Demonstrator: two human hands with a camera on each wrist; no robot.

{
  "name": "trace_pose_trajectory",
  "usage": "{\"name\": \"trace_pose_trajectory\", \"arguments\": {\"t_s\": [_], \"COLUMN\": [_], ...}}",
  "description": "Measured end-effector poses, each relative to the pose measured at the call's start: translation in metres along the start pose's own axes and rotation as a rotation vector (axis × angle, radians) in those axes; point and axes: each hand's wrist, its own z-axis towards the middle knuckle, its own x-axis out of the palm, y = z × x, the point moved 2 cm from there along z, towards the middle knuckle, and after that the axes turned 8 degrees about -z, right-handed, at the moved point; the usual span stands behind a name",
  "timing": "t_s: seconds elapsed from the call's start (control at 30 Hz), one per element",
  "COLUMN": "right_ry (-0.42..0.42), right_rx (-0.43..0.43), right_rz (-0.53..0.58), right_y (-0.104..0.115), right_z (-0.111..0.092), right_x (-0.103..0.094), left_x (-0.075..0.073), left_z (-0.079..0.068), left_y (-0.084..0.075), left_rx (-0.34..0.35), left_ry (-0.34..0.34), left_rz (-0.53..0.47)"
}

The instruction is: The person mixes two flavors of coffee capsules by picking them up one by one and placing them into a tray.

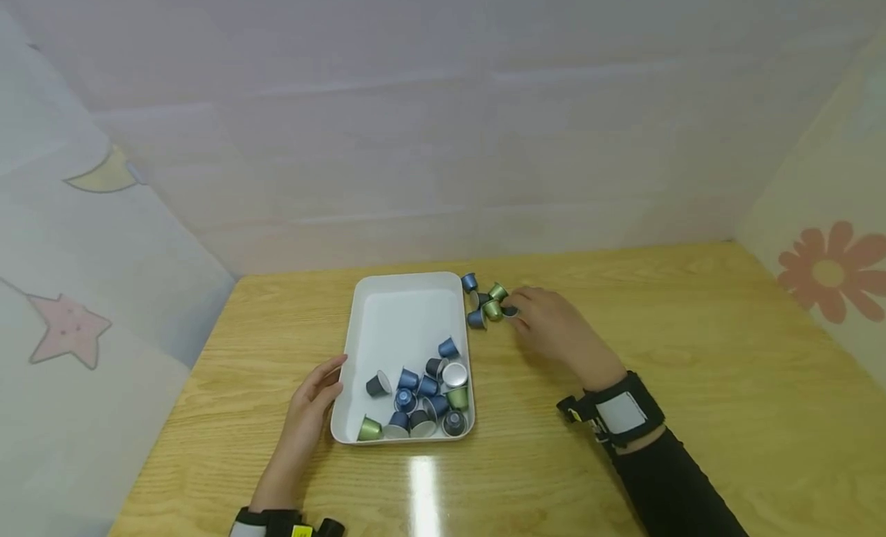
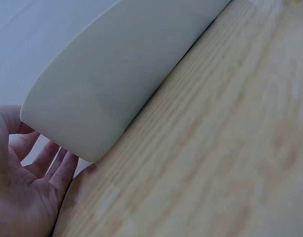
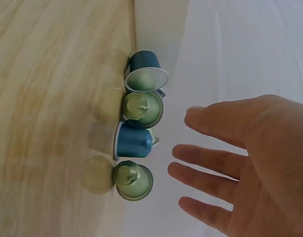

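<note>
In the head view my left hand (image 1: 309, 405) touches the left side of a white tray (image 1: 404, 280), its fingers at the rim; the left wrist view shows the fingers (image 2: 43, 160) against the tray wall (image 2: 102, 79). Blue, green and dark coffee capsules (image 1: 428, 385) lie in the tray's near part. Off its far right corner sits a small group of capsules on the table, among them a green capsule (image 1: 492, 310). Beside them is my right hand (image 1: 556, 327), fingertips close to a dark capsule (image 1: 510, 311). The right wrist view shows its fingers (image 3: 206, 177) apart, holding nothing.
The wooden table (image 1: 692, 329) ends at a pale wall covering (image 1: 443, 152) behind the tray. Side panels stand left and right, with a pink star (image 1: 69, 329) and a red flower (image 1: 831, 271). A blue capsule (image 1: 469, 282) lies by the tray's far right corner.
</note>
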Motion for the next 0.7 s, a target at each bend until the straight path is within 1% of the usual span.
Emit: {"name": "trace_pose_trajectory", "arguments": {"t_s": [0.17, 0.33, 0.47, 0.57, 0.7], "right_ry": [-0.003, 0.028, 0.053, 0.051, 0.061], "right_rx": [0.022, 0.078, 0.112, 0.112, 0.124], "right_rz": [-0.014, 0.023, 0.054, 0.055, 0.085], "right_y": [-0.008, -0.016, -0.023, -0.030, -0.037], "right_z": [-0.003, -0.002, -0.001, 0.001, 0.003], "right_x": [0.005, 0.008, 0.012, 0.016, 0.021], "left_x": [0.001, 0.001, 0.001, 0.001, 0.002], "left_z": [0.001, 0.001, 0.000, -0.001, -0.001], "left_y": [0.002, 0.001, 0.001, 0.001, 0.000], "left_rx": [-0.001, 0.008, -0.007, -0.013, -0.016], "left_ry": [-0.010, -0.006, -0.009, -0.013, -0.016], "left_rz": [0.008, 0.012, 0.020, 0.022, 0.012]}}
